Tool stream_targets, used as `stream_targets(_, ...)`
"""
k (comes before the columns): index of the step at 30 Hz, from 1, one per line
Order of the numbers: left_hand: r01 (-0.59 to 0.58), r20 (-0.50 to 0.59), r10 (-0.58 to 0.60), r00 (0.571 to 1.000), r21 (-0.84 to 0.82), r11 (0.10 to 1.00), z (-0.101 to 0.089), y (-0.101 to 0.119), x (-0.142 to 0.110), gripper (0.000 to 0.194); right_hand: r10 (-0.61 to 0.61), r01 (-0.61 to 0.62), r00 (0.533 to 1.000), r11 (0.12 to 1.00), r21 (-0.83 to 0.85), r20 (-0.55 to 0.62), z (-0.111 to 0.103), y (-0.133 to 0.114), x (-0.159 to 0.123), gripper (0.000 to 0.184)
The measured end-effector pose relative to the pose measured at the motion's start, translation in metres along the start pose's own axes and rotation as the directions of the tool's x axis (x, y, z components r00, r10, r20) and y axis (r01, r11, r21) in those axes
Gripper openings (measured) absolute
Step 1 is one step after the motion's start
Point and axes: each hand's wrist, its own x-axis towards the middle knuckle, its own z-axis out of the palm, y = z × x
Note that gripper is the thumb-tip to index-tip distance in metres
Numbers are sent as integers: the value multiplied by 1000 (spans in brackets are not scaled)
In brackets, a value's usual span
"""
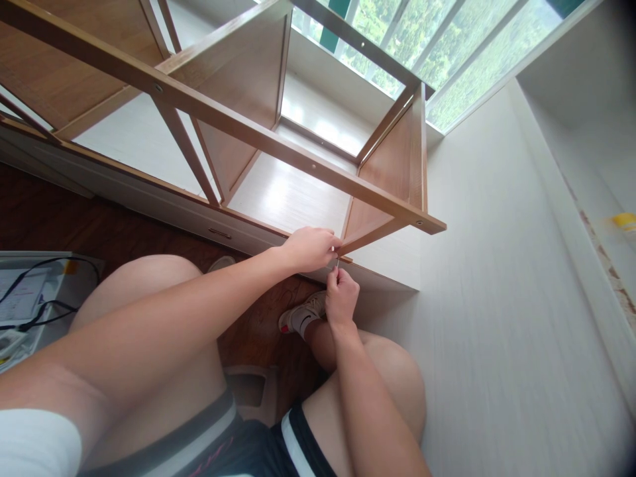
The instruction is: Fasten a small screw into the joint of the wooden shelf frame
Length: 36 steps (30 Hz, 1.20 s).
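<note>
A wooden shelf frame (pixel 258 138) with brown panels (pixel 238 79) lies on its side on a white ledge (pixel 278 192). My left hand (pixel 311 250) is closed at its near right lower corner, fingers around the end of a slim rail (pixel 370 233). Just below it, my right hand (pixel 342 295) is in a fist, pinching a thin metal rod (pixel 338 263) that looks like a hex key. The rod points up to the frame's corner from underneath. My fingers hide its lower part, and the spot where its tip meets the wood is too small to make out.
A white wall panel (pixel 477 298) rises close on the right. Behind the frame is a barred window (pixel 447 46). At the left stands a grey box (pixel 64 291) with black cords and papers. A small stool (pixel 253 391) is between my legs on the dark wood floor (pixel 248 318).
</note>
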Motion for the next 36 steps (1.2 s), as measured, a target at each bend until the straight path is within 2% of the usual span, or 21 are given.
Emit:
stream_targets(4,16,6,-16,1000,-4,1000,0,0,0,27,-26,17,999,975,-222,-41,-1,0,0,32)
stream_targets(6,15,3,-15,1000,-2,1000,0,1,-1,27,-14,-1,998,963,-270,-55,-2,-1,-1,31)
stream_targets(9,18,1,-18,1000,5,1000,-1,1,-1,28,5,-11,999,981,-194,-32,-2,-1,-1,33)
stream_targets(14,11,12,-11,1000,-2,1000,-2,1,-1,28,46,-47,999,996,75,26,0,-1,-1,40)
stream_targets(16,8,10,-8,1000,-1,1000,-2,1,-1,28,58,-61,998,992,107,29,1,-1,-2,41)
stream_targets(24,12,0,-12,1000,-20,1000,0,-1,-1,26,46,-40,998,992,-117,42,-2,2,-2,47)
stream_targets(27,18,9,-17,1000,-30,999,-1,0,-1,26,23,-17,999,988,-150,39,-2,2,-1,49)
stream_targets(29,20,10,-20,1000,-25,999,-2,0,-1,25,3,1,999,996,-86,50,-1,1,-1,48)
stream_targets(31,16,9,-16,1000,-20,1000,-2,0,-1,25,2,-7,996,998,58,89,0,1,-2,50)
stream_targets(34,5,1,-5,1000,-24,1000,-2,-1,-1,25,45,-91,986,952,293,159,3,1,-3,53)
stream_targets(36,1,-5,-1,1000,-26,1000,-1,-1,-1,25,80,-140,981,921,363,175,5,1,-4,54)
